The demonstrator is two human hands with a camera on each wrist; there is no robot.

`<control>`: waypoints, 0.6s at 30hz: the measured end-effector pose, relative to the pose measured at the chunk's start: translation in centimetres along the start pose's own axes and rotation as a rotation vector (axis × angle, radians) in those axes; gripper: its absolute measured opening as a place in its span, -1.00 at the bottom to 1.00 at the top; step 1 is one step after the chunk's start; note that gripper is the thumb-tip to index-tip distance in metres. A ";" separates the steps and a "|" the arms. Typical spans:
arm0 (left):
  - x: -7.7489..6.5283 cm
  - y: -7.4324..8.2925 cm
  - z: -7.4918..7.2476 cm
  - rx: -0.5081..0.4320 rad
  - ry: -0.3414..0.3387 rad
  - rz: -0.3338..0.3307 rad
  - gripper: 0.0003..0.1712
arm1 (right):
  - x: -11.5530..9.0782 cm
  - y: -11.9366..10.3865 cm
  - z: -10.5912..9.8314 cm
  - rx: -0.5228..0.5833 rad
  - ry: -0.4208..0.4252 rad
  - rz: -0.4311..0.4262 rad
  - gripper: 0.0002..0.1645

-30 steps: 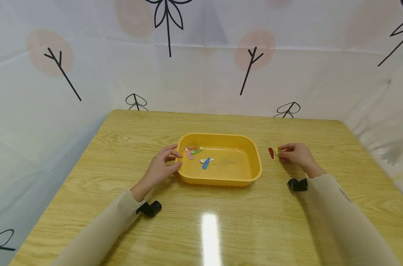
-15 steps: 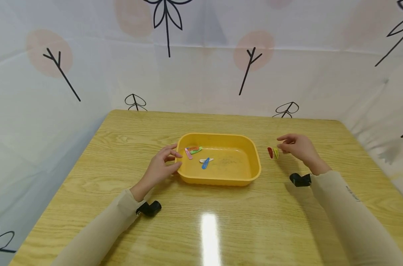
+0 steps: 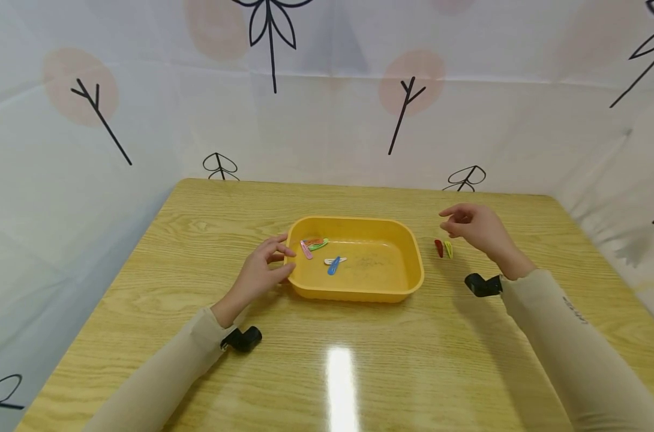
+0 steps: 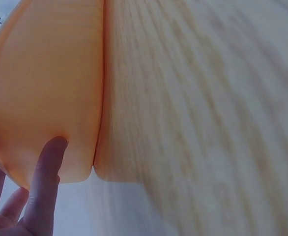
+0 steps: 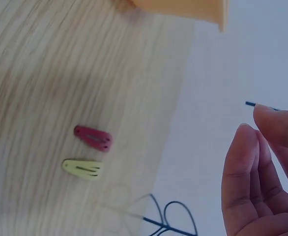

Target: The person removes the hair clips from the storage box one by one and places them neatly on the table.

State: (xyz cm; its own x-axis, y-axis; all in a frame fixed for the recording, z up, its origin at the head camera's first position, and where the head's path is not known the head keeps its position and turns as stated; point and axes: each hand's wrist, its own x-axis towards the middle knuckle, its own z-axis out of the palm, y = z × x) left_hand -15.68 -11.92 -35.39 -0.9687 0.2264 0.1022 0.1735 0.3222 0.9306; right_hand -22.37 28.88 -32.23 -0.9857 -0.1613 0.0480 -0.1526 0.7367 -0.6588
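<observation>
Pickup stage, probably; left hand [image 3: 262, 263] relaxed against yellow plastic tray [image 3: 354, 295], right hand [image 3: 475, 228] narrow but empty near red teardrop clip [image 3: 438, 248] and yellow teardrop clip [image 3: 449, 249] on wood-grain table [image 3: 284, 372]; grabbing one means dipping lower.

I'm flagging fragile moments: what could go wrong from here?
The red clip and yellow clip lie close together, so pinching one might nudge the other. The left hand touches the yellow tray; a push could slide it and disturb the blue clip lying across the white clip.
</observation>
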 end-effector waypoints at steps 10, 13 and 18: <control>0.0 0.0 0.0 -0.013 -0.007 -0.004 -0.78 | 0.6 -2.2 0.0 0.006 -0.004 -0.053 -0.64; 0.6 -1.6 0.1 -0.009 0.000 -0.004 -0.81 | 0.8 -2.9 0.2 0.003 -0.013 -0.059 -0.64; 0.7 -2.0 0.1 -0.012 -0.001 -0.006 -0.81 | 1.2 -4.0 0.9 0.001 -0.035 -0.082 -0.66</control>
State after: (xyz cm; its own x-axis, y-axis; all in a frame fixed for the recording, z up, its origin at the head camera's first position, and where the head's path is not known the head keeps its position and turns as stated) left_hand -16.67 -12.35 -37.25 -0.9696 0.2252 0.0961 0.1653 0.3126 0.9354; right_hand -22.89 25.18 -30.20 -0.9667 -0.2446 0.0755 -0.2331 0.7191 -0.6547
